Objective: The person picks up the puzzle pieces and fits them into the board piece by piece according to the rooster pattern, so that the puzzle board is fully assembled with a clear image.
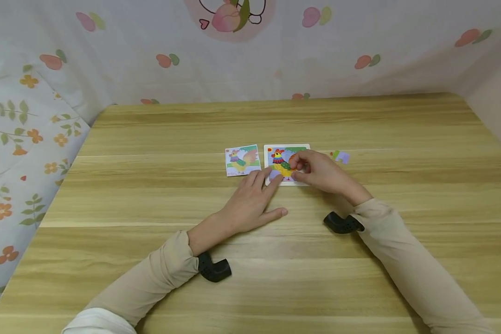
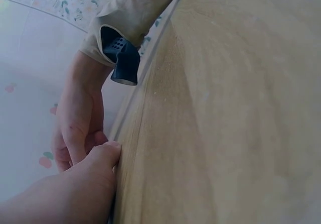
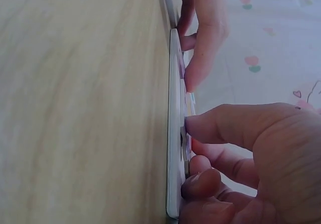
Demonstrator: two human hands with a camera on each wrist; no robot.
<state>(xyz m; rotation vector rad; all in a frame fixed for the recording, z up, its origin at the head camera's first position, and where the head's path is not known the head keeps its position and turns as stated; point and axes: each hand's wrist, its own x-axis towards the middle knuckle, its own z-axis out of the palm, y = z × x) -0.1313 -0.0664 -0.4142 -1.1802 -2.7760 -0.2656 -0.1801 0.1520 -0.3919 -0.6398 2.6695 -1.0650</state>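
Observation:
A jigsaw board [image 1: 286,145] with a bright rooster picture and a white rim lies flat on the table, partly covered by both hands. My left hand [image 1: 249,202] reaches to its lower left with fairly straight fingers, some fingertips resting on the picture. Over the board's right side, my right hand [image 1: 324,174] has its fingers curled. In the right wrist view, its thumb and fingers pinch a thin puzzle piece [image 3: 185,139] at the board's surface. That piece's picture is mostly hidden by the fingers. The left wrist view does not show the board's face.
Left of the board lies a paler rooster picture card [image 1: 242,161]. Several loose puzzle pieces [image 1: 341,157], green and lilac, lie to the board's right. Beneath everything is a wood-grain table [image 1: 163,134], with a printed cloth [image 1: 121,55] behind it.

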